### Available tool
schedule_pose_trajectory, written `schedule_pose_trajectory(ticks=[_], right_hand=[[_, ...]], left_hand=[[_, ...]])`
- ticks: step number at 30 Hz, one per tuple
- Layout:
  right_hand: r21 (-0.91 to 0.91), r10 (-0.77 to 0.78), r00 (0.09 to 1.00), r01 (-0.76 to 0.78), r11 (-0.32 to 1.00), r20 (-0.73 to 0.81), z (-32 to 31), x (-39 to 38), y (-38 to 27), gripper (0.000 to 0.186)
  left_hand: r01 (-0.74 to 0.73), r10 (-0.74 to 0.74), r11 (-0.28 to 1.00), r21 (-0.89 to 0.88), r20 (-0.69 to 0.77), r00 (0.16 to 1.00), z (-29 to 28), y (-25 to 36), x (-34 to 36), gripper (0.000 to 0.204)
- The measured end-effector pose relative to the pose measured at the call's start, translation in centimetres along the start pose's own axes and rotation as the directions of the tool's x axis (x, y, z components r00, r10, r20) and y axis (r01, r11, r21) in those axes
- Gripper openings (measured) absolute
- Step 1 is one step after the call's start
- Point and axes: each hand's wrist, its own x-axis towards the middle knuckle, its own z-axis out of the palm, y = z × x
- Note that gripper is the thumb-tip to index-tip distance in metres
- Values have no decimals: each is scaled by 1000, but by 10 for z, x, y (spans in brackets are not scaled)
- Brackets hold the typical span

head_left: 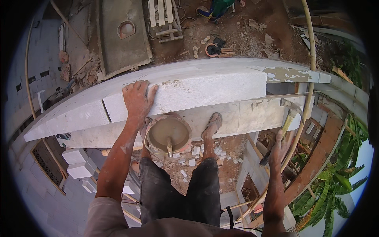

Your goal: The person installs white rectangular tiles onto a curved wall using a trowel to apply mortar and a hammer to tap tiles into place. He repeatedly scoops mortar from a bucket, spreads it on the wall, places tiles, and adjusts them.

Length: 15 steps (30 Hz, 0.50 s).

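Observation:
My left hand (pixel 138 98) lies on the upper edge of a long white block (pixel 205 91) in the wall, fingers draped over the top and thumb apart. My right hand (pixel 277 147), off to the right, is closed round the handle of a hammer (pixel 291 118). The hammer has a metal head, a yellow shaft and a dark grip end; its head is raised beside a bamboo pole. Between my feet stands a bucket (pixel 185 147) of grey wet mortar, with a tool's handle (pixel 169 146) sticking out over its near rim.
I stand on a narrow pale plank (pixel 231 118) high above rubble (pixel 193 160). Bamboo poles (pixel 309 47) rise at both sides. Mortar (pixel 286 74) is spread on the wall's right part, near a taut string. White blocks (pixel 77 162) are stacked lower left. Another person (pixel 219 8) is on the ground beyond.

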Motion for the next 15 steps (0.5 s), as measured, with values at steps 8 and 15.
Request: schedule_pose_trajectory(ticks=[8,15], right_hand=[[-135,-265,945,293,947,193,-10,32,-20,31],[-595,-277,796,592,543,539,140,158,-191,40]], left_hand=[[4,-4,1000,-19,-40,999,14,31,12,41],[3,-3,1000,-8,44,999,14,28,16,39]])
